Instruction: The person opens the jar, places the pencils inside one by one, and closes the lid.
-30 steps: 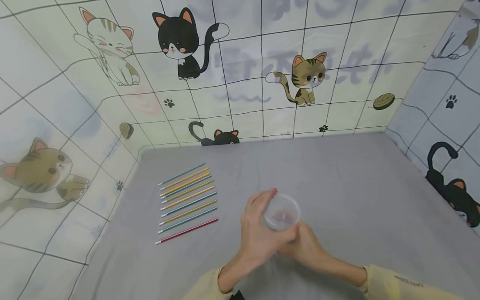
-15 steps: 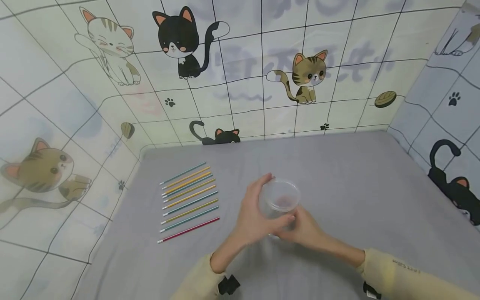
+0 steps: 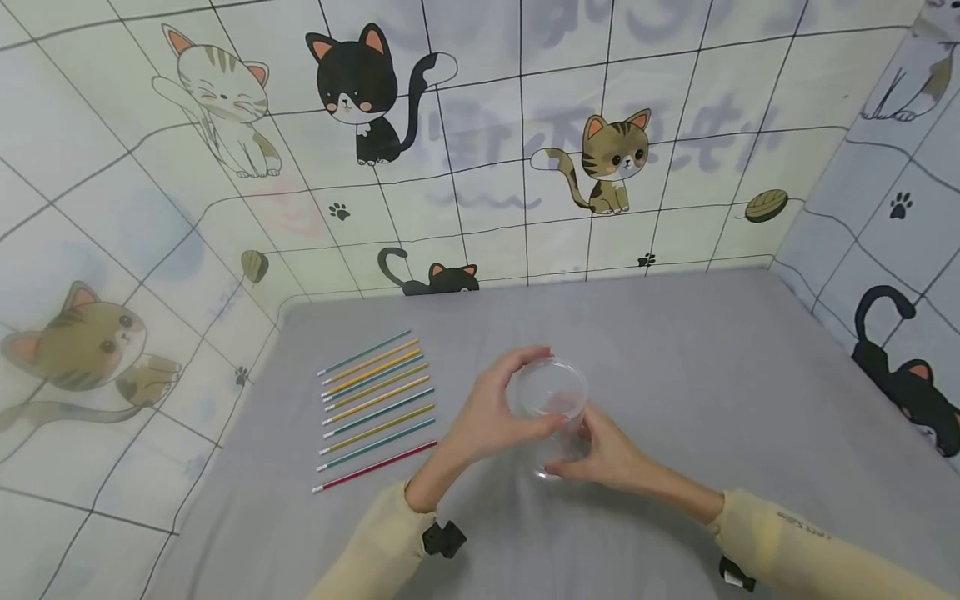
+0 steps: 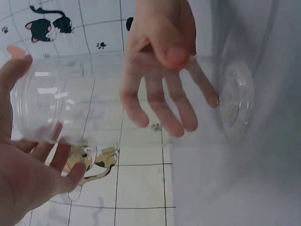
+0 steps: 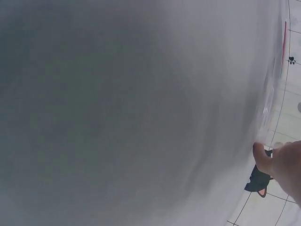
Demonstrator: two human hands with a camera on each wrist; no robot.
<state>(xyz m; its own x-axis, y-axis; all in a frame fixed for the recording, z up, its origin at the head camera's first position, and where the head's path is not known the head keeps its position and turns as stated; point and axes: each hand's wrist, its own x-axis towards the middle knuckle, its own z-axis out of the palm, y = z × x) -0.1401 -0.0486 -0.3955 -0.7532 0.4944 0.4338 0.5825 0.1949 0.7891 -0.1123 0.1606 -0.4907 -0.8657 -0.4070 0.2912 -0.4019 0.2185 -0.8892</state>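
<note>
A clear, see-through cylindrical jar [image 3: 553,390] is held between both hands in the head view, its round top facing up toward me. My left hand [image 3: 487,421] grips it around the upper end, thumb across the near side. Lower down, my right hand [image 3: 611,450] holds the body from the right. Through the jar wall [image 4: 106,110] in the left wrist view, the right hand's fingers [image 4: 157,101] show spread along the far side. The jar's base [image 4: 236,99] is close to the grey cloth. Only a bit of the right hand [image 5: 287,167] enters the right wrist view.
Several pencils [image 3: 378,429] with white ends lie in a slanted row on the grey cloth [image 3: 697,375], left of the hands. The nearest one is a red pencil [image 3: 375,467]. A cat-print curtain [image 3: 480,183] rises behind and at both sides.
The jar has moved slightly left, and more of its side now shows below the top. My left hand has shifted left with it; the right hand's thumb now lies lower on the jar.
</note>
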